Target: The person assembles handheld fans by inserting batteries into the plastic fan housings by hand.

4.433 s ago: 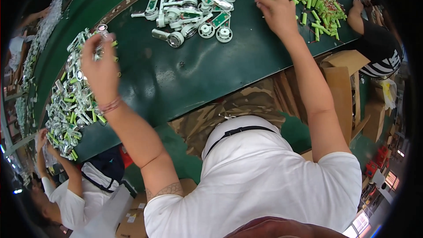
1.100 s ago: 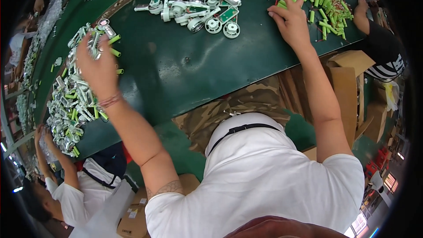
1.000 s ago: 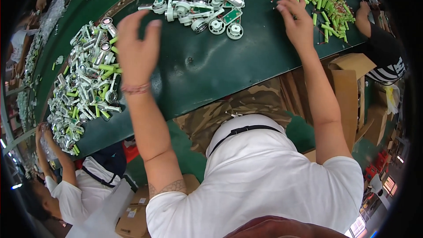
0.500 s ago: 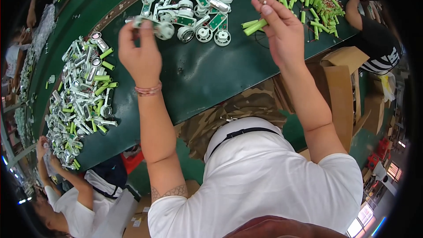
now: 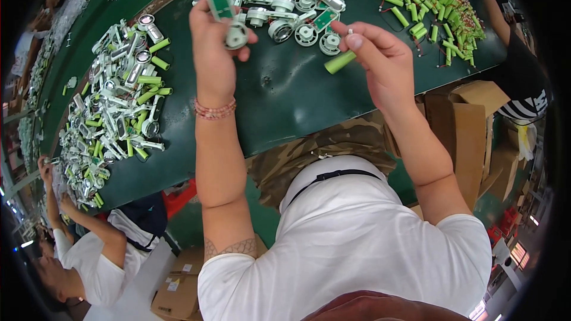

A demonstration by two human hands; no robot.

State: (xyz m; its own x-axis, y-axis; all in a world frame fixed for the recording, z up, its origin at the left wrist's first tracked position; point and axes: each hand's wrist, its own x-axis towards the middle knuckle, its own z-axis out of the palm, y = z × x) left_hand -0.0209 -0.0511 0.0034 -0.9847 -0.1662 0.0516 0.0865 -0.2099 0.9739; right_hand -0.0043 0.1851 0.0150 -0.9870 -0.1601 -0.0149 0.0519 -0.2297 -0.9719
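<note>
My left hand point(image 5: 211, 59) is closed around a pale mint plastic housing point(image 5: 220, 5), which carries a green circuit board at its upper end and a round part lower down. To the right, my right hand point(image 5: 383, 59) pinches a small white connector point(image 5: 350, 31) between thumb and fingers. A green cylindrical battery point(image 5: 340, 62) with it hangs below the fingertips, partly hidden by them. Beyond both hands lies a heap of similar mint housings point(image 5: 282, 3), several with bare circuit boards.
Loose green batteries point(image 5: 416, 3) with thin wires cover the far right of the green table point(image 5: 267, 101). Housings mixed with batteries point(image 5: 119, 113) are piled at the left. Cardboard boxes point(image 5: 461, 131) stand at the right edge. Co-workers' arms reach in at left point(image 5: 89, 223) and right point(image 5: 496, 9).
My left hand has risen and turned, so the housing's circuit board now faces up. My right hand, still holding the battery and connector, has shifted slightly lower. The whole view has shifted a little.
</note>
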